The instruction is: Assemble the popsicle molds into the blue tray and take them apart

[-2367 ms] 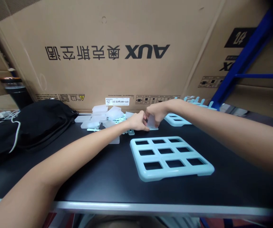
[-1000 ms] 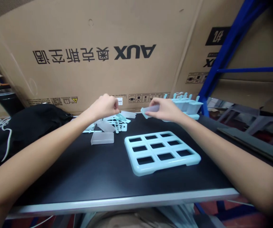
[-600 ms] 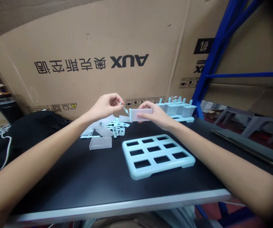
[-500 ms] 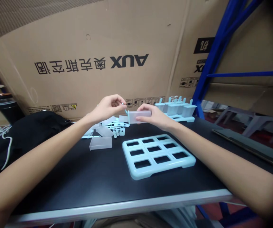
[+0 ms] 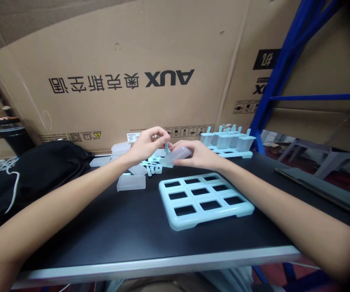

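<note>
My right hand (image 5: 197, 155) is wrapped round a translucent popsicle mould (image 5: 178, 154), tilted with its blue end down to the left. At that end my left hand (image 5: 152, 142) pinches a light-blue popsicle stick (image 5: 167, 148); how far the stick sits in the mould is hidden. Below the hands, the light-blue mould tray (image 5: 199, 190) lies on the black tabletop, its rectangular openings unfilled. Left of it rests a loose clear mould (image 5: 131, 182). Behind my left hand, several sticks (image 5: 151, 165) lie in a heap with more clear moulds (image 5: 120, 148).
At the back right, a second tray (image 5: 232, 154) carries several moulds with sticks upright. A black bag (image 5: 41, 174) and a dark tumbler (image 5: 12, 136) are on the left. A large cardboard box (image 5: 108, 48) walls off the back, and a blue rack post (image 5: 280, 69) stands at the right.
The mould in my right hand has tipped from nearly level to slanting, its blue end now lower. My left hand has moved slightly right with the stick, which points more upright.
</note>
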`<state>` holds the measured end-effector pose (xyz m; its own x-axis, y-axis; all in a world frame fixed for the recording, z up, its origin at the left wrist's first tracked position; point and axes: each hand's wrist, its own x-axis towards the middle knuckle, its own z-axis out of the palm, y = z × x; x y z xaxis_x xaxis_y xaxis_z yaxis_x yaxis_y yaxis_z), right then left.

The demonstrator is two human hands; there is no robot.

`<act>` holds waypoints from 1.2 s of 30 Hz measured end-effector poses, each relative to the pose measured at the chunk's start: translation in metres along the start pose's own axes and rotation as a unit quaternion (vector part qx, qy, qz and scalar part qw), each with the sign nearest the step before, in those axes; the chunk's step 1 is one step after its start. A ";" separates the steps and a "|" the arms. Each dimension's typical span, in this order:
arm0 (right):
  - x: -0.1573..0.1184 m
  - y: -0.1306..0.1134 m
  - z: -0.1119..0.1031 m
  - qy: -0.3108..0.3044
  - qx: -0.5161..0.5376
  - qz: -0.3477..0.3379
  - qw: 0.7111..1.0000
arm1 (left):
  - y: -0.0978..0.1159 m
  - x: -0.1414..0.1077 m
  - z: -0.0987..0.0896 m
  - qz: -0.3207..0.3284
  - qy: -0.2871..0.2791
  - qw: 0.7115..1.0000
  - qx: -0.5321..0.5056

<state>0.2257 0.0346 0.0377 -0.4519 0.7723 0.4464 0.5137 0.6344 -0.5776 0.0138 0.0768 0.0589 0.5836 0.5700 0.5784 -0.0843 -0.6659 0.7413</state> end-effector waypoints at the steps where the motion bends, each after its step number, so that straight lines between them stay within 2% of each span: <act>1: 0.000 -0.001 0.002 -0.009 -0.005 -0.001 1.000 | 0.000 0.000 0.002 0.001 0.019 1.000 -0.010; 3: -0.001 -0.004 0.005 -0.019 -0.013 0.001 1.000 | -0.002 -0.001 0.005 0.006 0.064 0.998 -0.021; 6: -0.001 -0.010 0.011 -0.004 -0.024 -0.009 1.000 | -0.006 -0.001 0.009 0.019 0.119 0.992 -0.041; 12: 0.000 -0.012 0.018 0.056 -0.017 -0.035 0.998 | -0.007 -0.002 0.019 0.017 0.161 0.985 -0.065; 14: 0.000 -0.012 0.018 0.066 -0.016 -0.039 0.997 | -0.002 -0.004 0.022 0.021 0.146 0.988 -0.053; 18: 0.002 -0.013 0.015 0.094 -0.002 -0.069 0.993 | 0.007 -0.008 0.024 0.035 0.055 0.998 -0.004; 20: 0.002 -0.014 0.011 0.092 -0.003 -0.074 0.993 | 0.007 -0.008 0.023 0.036 0.036 0.999 0.001; 23: 0.000 -0.017 0.000 0.090 0.005 -0.044 0.995 | 0.001 -0.007 0.021 0.030 0.082 0.995 -0.041; 25: -0.002 -0.019 -0.009 0.095 0.049 -0.036 0.994 | -0.004 -0.006 0.018 0.023 0.111 0.992 -0.061; 27: -0.004 -0.021 -0.018 0.106 0.097 -0.049 0.988 | -0.009 -0.005 0.014 0.006 0.107 0.993 -0.043; 29: -0.004 -0.022 -0.026 0.132 0.110 -0.068 0.983 | -0.013 -0.006 0.012 -0.027 0.074 0.997 0.001; 33: -0.003 -0.019 -0.037 0.235 0.056 -0.098 0.965 | -0.016 -0.012 0.015 -0.109 -0.029 0.993 0.044; 36: -0.003 -0.015 -0.038 0.256 -0.002 -0.102 0.961 | -0.015 -0.015 0.021 -0.116 -0.093 0.988 0.036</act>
<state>0.2468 0.0240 0.0713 -0.1255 0.5456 0.8286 0.4560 0.7735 -0.4402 0.0230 0.0681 0.0323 0.7197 0.6176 0.3173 0.1231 -0.5632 0.8171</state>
